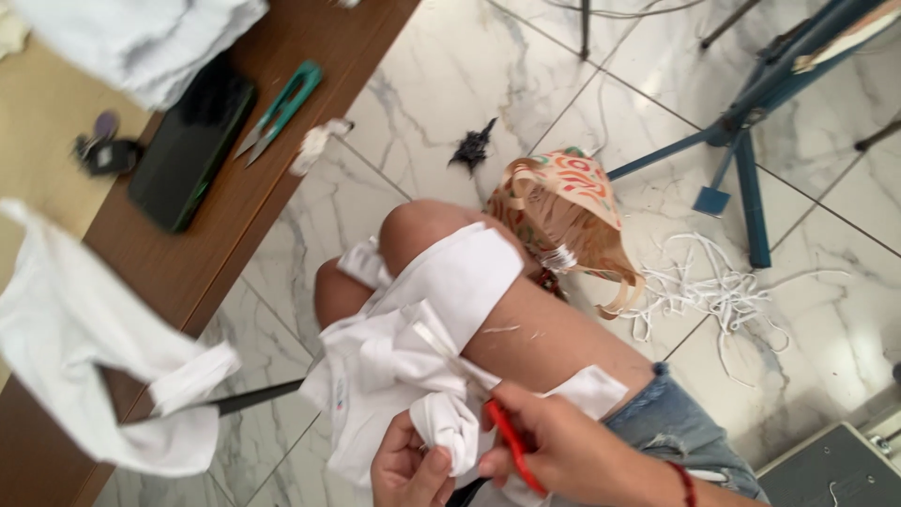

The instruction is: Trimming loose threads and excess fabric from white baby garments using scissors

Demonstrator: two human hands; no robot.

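A dark phone (190, 143) with a black, unlit screen is lying far left on the wooden table (225, 235); a patterned orange paper bag (563, 211) is sitting on the floor, centre-right.

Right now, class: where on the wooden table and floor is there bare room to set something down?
Free: table strip between phone and hanging white cloth; floor tiles between green snips and paper bag. Crowded: lap, both hands, strip pile.

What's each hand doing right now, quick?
Left hand: closed, pinching the white cloth.
Right hand: closed on the red-handled snips.
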